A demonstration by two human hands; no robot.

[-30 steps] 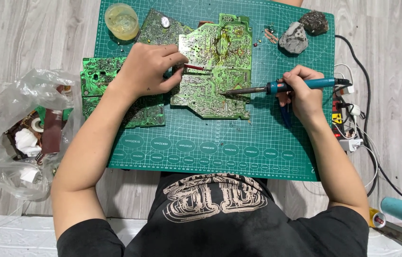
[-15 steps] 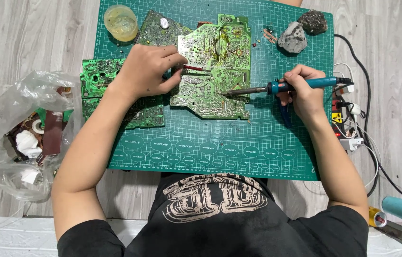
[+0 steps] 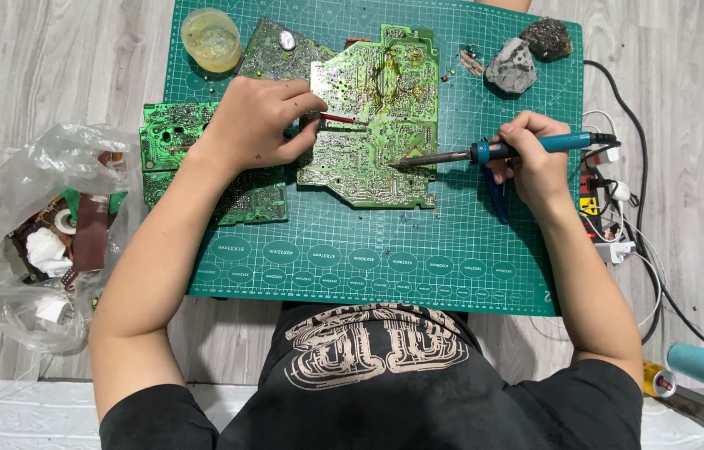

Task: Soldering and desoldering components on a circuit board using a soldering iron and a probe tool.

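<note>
Nothing has shifted: right hand (image 3: 535, 162) grips the soldering iron (image 3: 494, 151) lying crosswise, tip on the center circuit board (image 3: 373, 125); left hand (image 3: 256, 125) pinches a red-handled tool (image 3: 337, 119).

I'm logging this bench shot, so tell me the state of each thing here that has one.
Left hand: gripping a red-handled tool.
Right hand: gripping the soldering iron, tip on the circuit board.
Plastic bag: open.
Small jar: uncovered.

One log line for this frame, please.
left hand: holds red-tipped tool on circuit board | right hand: holds soldering iron, tip on board
</note>
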